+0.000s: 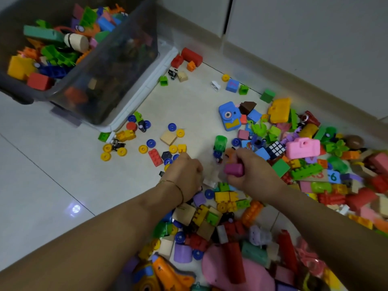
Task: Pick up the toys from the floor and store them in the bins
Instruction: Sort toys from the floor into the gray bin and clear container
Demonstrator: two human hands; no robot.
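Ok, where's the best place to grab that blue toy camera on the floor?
Probably pinch the blue toy camera across its boxy body, coming from above and from its left, where the floor is bare. It lies lens up, and bricks crowd its right side.

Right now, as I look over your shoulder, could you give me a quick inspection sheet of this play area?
Surface: pale glossy floor tiles, with toys strewn over the right part.
Job's things: grey see-through bin, partly filled with blocks. Loose toys on the floor include a blue toy camera, a pink toy camera and a puzzle cube.
Clutter: white flat panel under the bin, perhaps its lid.
Hands: right hand grips a magenta block. Left hand is curled down among the toys, and what it holds is hidden.
Cables: nothing seen.
Surroundings: white cabinet fronts behind the toys.
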